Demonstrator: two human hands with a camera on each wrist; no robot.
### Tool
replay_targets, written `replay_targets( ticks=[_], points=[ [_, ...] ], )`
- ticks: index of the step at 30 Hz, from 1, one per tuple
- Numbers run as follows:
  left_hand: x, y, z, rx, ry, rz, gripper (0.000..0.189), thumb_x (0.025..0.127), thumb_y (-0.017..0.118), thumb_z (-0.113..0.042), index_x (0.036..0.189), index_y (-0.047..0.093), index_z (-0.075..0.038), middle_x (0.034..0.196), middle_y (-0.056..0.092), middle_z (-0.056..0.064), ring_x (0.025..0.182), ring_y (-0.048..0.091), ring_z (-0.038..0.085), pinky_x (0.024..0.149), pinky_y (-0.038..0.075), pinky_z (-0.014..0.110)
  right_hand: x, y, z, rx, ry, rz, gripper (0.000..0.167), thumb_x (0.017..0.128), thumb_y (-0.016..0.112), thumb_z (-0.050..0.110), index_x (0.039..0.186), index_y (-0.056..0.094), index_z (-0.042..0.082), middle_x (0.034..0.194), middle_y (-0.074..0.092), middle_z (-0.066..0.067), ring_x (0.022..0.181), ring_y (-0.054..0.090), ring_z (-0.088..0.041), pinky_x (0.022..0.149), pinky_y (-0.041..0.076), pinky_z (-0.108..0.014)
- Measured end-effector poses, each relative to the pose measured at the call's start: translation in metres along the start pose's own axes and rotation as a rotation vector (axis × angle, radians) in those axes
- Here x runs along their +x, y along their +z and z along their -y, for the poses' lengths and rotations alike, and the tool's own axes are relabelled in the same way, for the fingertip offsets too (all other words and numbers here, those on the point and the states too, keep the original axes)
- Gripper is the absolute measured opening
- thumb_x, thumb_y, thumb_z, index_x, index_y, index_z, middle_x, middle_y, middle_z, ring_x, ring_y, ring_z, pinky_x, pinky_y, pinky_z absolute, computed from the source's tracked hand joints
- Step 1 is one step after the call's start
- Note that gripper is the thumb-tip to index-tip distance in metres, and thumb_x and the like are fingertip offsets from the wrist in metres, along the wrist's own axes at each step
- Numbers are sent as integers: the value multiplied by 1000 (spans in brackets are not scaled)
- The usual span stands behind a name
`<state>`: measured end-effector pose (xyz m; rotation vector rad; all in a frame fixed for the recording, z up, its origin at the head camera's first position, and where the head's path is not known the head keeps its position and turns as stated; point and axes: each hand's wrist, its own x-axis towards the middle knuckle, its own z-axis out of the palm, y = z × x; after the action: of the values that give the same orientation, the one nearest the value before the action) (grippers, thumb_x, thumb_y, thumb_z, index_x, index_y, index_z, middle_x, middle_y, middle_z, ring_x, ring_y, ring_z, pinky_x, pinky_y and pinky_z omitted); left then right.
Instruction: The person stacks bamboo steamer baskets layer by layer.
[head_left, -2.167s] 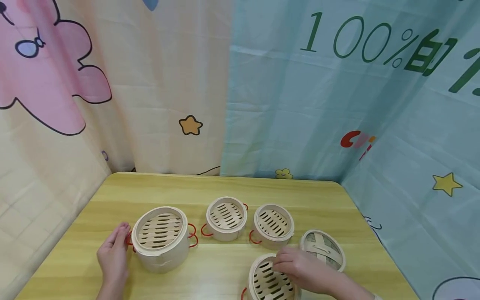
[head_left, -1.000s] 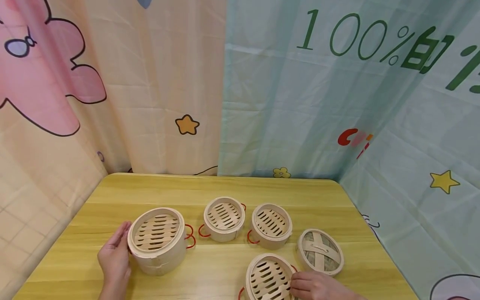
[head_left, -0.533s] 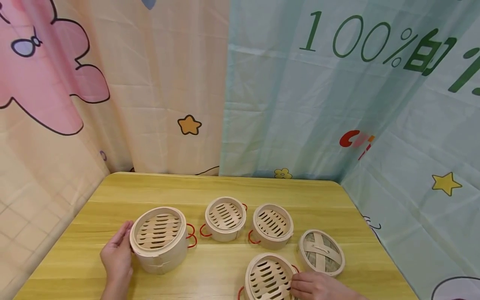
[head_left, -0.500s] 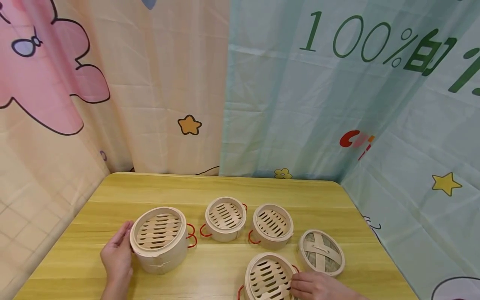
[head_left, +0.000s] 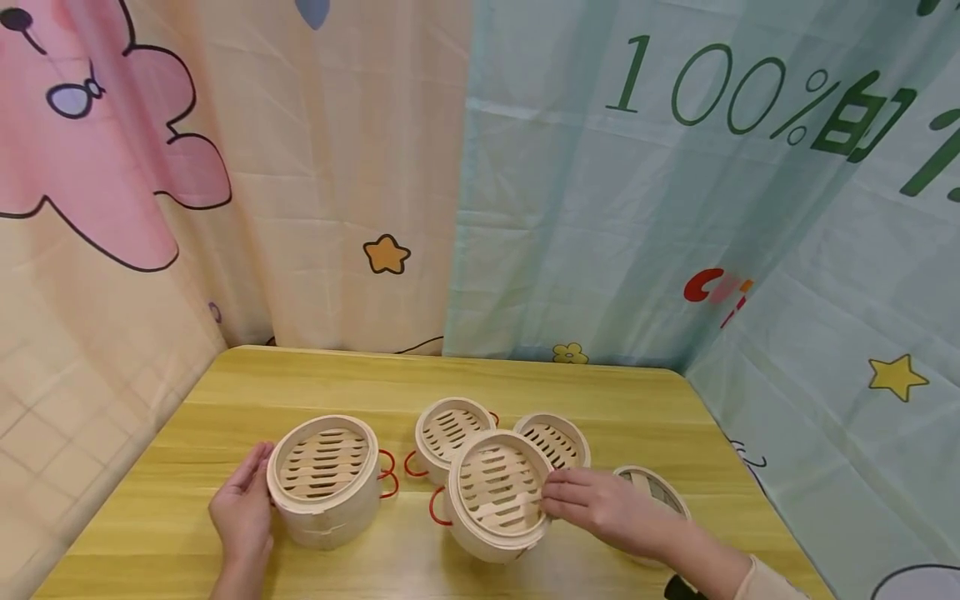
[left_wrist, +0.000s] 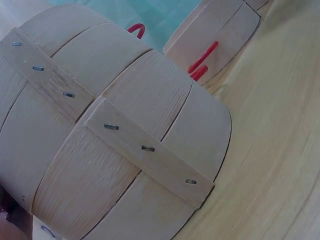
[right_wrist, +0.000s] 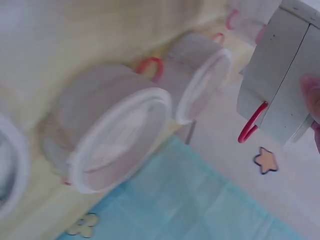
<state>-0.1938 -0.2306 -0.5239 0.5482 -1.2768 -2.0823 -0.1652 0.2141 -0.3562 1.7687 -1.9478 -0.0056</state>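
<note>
A bamboo steamer stack [head_left: 324, 521] with two tiers stands at the left of the table in the head view, its seam filling the left wrist view [left_wrist: 125, 125]. My left hand [head_left: 243, 508] rests along the stack's left side, fingers fairly straight; their tips are partly hidden behind it. My right hand [head_left: 600, 504] pinches the right rim of another bamboo steamer basket [head_left: 498, 546], which is lifted and tilted over the table's middle. In the right wrist view this held basket [right_wrist: 277, 75] shows its red handle at the upper right.
Two smaller steamer baskets [head_left: 442, 458] [right_wrist: 110, 110] stand behind the held one, the right-hand one partly covered by it. A woven steamer lid [head_left: 660, 487] lies at the right, partly hidden by my right arm. Printed curtains [head_left: 375, 167] enclose the table [head_left: 405, 375].
My right hand has lifted the steamer basket from the table's front and carried it left and away from me. My left hand stays beside the stack.
</note>
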Motion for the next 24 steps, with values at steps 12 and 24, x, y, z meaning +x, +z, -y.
replay_targets(
  ticks=[12,24],
  points=[
    [2,-1,1,33,14,-31,31,84,66,-5,114,64,-2,94,69,-4,86,63,5,70,49,15,82,6,-46,40,-14,-8,16,85,62,2,99,68,7,100,66,-1,100,57,-16,90,43,-21],
    [-19,9,-22,42,33,24,31,86,63,-3,117,60,2,87,68,-13,80,63,0,55,49,12,141,24,-58,78,-59,-5,16,85,64,4,100,68,8,102,65,-1,102,55,-15,93,39,-17]
  ],
)
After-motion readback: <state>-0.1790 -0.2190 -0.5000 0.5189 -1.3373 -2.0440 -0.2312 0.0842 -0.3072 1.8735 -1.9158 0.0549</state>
